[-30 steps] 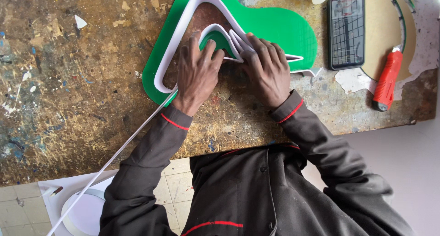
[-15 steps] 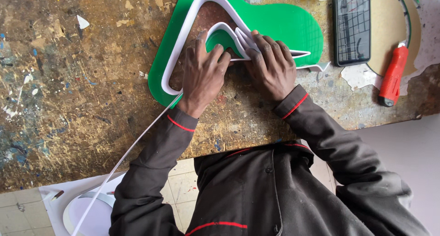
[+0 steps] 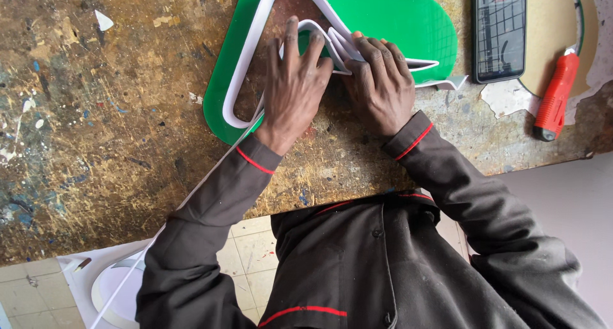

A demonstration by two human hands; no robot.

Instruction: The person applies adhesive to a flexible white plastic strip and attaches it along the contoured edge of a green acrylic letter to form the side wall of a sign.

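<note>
A green plastic letter shape (image 3: pixel 408 22) lies flat on the worn, paint-spattered workbench (image 3: pixel 96 131). A white plastic strip (image 3: pixel 255 48) stands on edge along its inner outline and trails off the bench's front edge toward a roll (image 3: pixel 118 290) on the floor. My left hand (image 3: pixel 294 86) lies flat over the strip's inner bend, fingers spread and pressing down. My right hand (image 3: pixel 383 80) presses the strip's folded corner beside it, fingertips on the white band. Both hands touch each other at the fold.
A dark phone (image 3: pixel 500 29) lies face up at the top right on a tan disc (image 3: pixel 555 41). A red-handled utility knife (image 3: pixel 555 99) rests by the bench's right edge. Tiled floor (image 3: pixel 255 246) shows below the bench.
The view has shifted slightly; the letter and hands sit a little further right in frame. My hands stay pressed on the strip's fold, the left fingers reaching slightly higher.
</note>
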